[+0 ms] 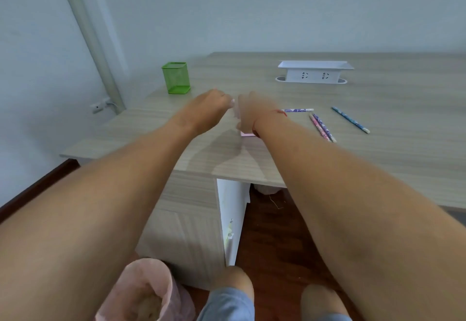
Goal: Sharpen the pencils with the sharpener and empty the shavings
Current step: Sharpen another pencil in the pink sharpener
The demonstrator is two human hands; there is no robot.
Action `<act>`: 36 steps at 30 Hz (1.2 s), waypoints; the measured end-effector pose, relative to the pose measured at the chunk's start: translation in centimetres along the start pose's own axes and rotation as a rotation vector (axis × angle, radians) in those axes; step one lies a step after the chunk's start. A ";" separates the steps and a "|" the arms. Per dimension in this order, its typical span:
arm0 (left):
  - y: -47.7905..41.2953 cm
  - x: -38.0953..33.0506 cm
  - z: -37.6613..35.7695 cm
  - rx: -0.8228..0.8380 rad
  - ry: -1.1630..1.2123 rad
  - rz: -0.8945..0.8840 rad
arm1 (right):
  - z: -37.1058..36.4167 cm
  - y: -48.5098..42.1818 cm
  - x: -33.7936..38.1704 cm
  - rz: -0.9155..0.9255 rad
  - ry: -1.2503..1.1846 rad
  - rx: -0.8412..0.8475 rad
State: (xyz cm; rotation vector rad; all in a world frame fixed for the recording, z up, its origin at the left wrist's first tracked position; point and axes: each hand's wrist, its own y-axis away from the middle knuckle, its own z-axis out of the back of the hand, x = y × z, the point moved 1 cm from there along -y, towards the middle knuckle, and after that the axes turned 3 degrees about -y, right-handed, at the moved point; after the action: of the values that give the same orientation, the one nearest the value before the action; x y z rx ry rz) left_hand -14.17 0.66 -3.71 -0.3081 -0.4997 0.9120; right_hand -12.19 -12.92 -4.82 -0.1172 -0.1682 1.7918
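The table (378, 159) is pale grey-brown with a streaked wood grain. The mesh pencil pot (176, 77) is bright green, the socket box (314, 72) white. One pencil (298, 110) is purple with white patterning, two more are pink (319, 129) and purple (325, 127), both patterned, and a fourth (350, 120) is blue with pale marks. The sharpener (247, 134) shows pink. A red thread (280, 111) circles the right wrist. The bin liner (143, 293) is pale pink, the floor (272, 232) dark reddish-brown.
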 end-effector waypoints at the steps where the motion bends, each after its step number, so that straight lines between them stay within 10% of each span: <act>1: 0.3 -0.2 0.0 -0.010 0.030 -0.009 | 0.0 -0.1 0.0 0.003 -0.004 0.006; 18: -1.0 0.0 -5.4 0.397 0.026 0.136 | -0.3 -0.3 -0.5 0.045 0.016 -0.054; 36: -0.5 -0.1 -0.8 -0.060 -0.032 0.054 | 0.8 0.3 -0.3 0.032 0.087 0.013</act>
State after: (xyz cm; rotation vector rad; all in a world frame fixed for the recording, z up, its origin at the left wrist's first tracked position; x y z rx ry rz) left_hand -13.42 0.19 -4.21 -0.3631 -0.5507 0.9565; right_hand -12.50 -13.36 -4.11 -0.1891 -0.0926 1.8156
